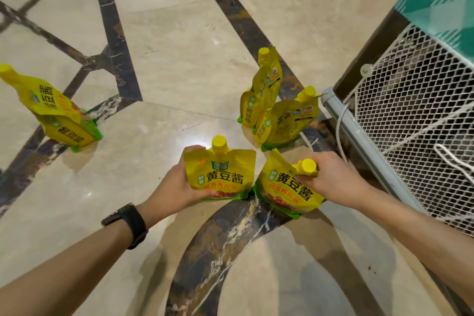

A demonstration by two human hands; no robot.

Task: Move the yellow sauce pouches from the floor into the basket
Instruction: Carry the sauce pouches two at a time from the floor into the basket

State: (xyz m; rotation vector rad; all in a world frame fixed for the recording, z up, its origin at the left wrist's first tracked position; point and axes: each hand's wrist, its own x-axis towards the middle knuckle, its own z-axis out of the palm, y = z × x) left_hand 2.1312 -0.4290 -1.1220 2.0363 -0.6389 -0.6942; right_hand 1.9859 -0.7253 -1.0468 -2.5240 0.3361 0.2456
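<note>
Marble floor [179,64], standing pouches [261,90], basket [415,110]

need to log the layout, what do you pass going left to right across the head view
lone pouch on the floor → wristwatch → left hand → pouch in the left hand → pouch in the right hand → right hand → mesh basket. The two standing pouches behind overlap that span, so they are left out.

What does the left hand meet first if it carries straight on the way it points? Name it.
Probably the pair of standing pouches ahead of the left hand and the pouch it holds; depth is unclear, so it might pass beside them.
</note>
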